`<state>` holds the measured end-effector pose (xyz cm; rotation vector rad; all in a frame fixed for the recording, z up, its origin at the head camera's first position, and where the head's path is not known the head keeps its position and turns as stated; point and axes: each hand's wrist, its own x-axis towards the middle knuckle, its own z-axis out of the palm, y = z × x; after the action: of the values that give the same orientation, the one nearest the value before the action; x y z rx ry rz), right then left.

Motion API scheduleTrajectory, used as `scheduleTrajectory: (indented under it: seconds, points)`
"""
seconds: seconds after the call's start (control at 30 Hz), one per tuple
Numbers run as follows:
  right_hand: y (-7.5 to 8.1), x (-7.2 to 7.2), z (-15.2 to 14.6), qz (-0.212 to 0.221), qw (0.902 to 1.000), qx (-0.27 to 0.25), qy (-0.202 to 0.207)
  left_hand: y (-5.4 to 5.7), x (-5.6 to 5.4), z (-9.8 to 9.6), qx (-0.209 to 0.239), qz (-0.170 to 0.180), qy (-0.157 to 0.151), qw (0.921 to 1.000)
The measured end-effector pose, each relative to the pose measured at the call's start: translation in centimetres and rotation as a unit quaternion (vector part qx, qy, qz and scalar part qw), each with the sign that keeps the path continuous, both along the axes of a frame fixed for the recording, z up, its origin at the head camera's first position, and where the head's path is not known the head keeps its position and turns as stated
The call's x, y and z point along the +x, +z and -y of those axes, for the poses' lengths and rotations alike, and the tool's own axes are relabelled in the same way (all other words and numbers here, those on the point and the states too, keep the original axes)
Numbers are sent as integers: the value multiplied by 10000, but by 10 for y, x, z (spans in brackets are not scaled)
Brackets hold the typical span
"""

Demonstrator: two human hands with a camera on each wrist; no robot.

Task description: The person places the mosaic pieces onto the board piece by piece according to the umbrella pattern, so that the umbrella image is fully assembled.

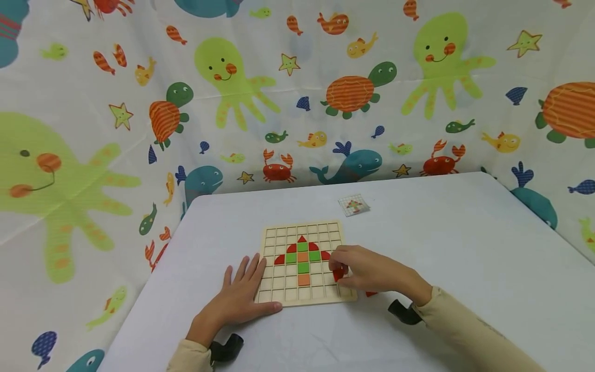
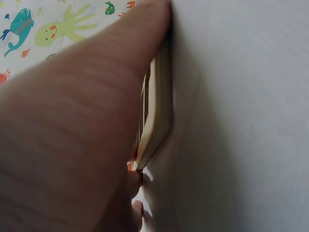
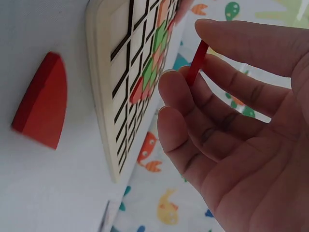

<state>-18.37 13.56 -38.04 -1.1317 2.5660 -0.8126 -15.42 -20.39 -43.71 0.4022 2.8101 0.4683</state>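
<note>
A wooden grid board (image 1: 279, 295) lies on the white table, with red, green and orange tiles (image 1: 303, 268) set in its squares as a tree-like or rocket-like shape. My left hand (image 1: 241, 297) rests at the board's left side, fingers spread along the edge and thumb at the front left corner. Over the board's right part, my right hand (image 1: 367, 266) pinches a thin red tile (image 3: 197, 63) between thumb and fingers. Its full outline is hidden in the right wrist view. Another red tile (image 3: 43, 104), with one curved side, lies on the table just right of the board, partly under the right hand.
Behind the board lies a small card (image 1: 354, 205) printed with a similar coloured pattern on a grid. A curtain (image 1: 297, 103) with sea animals hangs behind the table (image 1: 441, 222). Black wrist devices (image 1: 404, 312) sit at both cuffs.
</note>
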Motion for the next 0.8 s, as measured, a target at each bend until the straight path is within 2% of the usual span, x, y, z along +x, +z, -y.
scheduleTrajectory:
  seconds: [0.2,0.8]
  points:
    - [-2,0,12,-132,9998,51,158,0,-1,0,-17,-18,-38,10000]
    - [-8,2,53,-172,9993,154,307,2,0,-1,-51,-29,-17,10000]
